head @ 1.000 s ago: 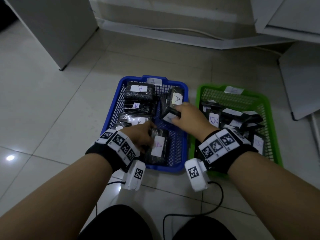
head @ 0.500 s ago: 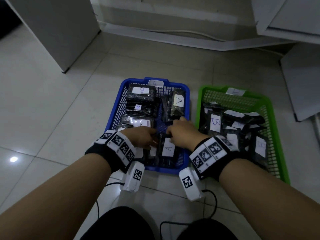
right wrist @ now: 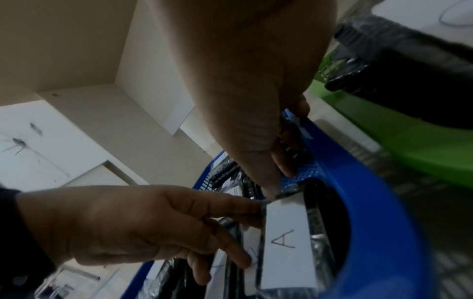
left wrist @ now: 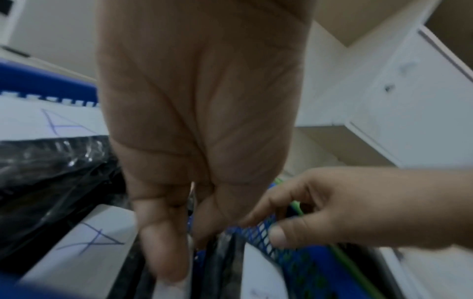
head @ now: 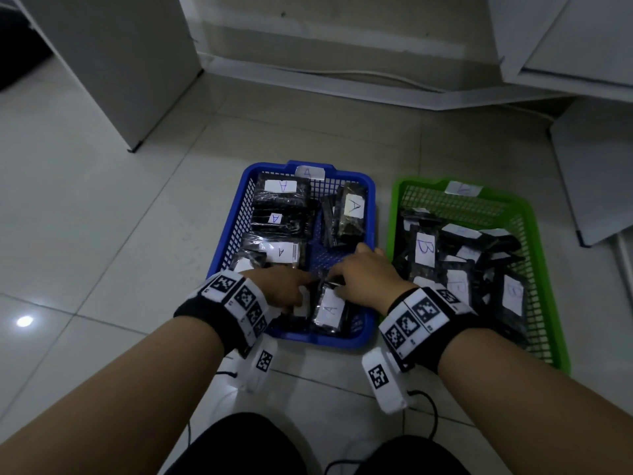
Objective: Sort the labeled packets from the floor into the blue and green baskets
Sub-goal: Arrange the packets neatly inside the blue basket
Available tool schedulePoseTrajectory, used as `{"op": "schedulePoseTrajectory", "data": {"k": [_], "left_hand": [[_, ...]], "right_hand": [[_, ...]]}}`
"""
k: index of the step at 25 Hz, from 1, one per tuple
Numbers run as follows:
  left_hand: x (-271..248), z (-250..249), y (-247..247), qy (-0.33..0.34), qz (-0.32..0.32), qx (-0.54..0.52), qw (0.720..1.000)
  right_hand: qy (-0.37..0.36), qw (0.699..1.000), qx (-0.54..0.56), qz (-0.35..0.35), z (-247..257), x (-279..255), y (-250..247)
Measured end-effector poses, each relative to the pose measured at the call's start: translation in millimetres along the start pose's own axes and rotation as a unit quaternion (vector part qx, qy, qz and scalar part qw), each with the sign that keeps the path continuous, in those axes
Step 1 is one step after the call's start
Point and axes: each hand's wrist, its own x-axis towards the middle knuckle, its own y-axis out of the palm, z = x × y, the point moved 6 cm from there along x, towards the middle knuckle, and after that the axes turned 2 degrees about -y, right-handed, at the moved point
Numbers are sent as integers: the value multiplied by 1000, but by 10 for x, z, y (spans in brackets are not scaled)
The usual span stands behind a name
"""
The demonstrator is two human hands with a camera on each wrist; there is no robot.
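Black packets with white labels fill two baskets on the floor. The blue basket (head: 322, 339) holds several marked A, and the green basket (head: 394, 207) holds several marked B. My right hand (head: 339, 281) pinches the top edge of an A packet (head: 330, 308) at the blue basket's near end; in the right wrist view the thumb and fingers (right wrist: 284, 168) close on that packet (right wrist: 286, 242). My left hand (head: 305, 289) lies just left of it, its straight fingers (left wrist: 163, 252) resting on the neighbouring packets (left wrist: 84, 240).
White cabinets stand at the back left (head: 113, 63) and back right (head: 565, 39), and a white panel (head: 596, 173) leans on the right. A cable (head: 342, 75) runs along the wall base. Wrist-camera cables trail over the tiles by my knees (head: 239, 447).
My right hand came back from the middle of the blue basket to its near end with an A packet. My left hand stayed at the near left, its fingers now beside that packet.
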Motion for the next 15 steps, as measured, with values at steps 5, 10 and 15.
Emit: {"op": "schedulePoseTrajectory", "data": {"k": [5, 10, 15], "left_hand": [[-404, 183, -534, 53, -321, -95, 941], [-798, 875, -562, -136, -449, -138, 872], [-771, 1172, -327, -241, -320, -174, 900]], "right_hand": [[65, 989, 44, -127, -170, 125, -248], [56, 989, 67, -121, -113, 121, -267], [-10, 987, 156, 44, 283, -284, -80]]}}
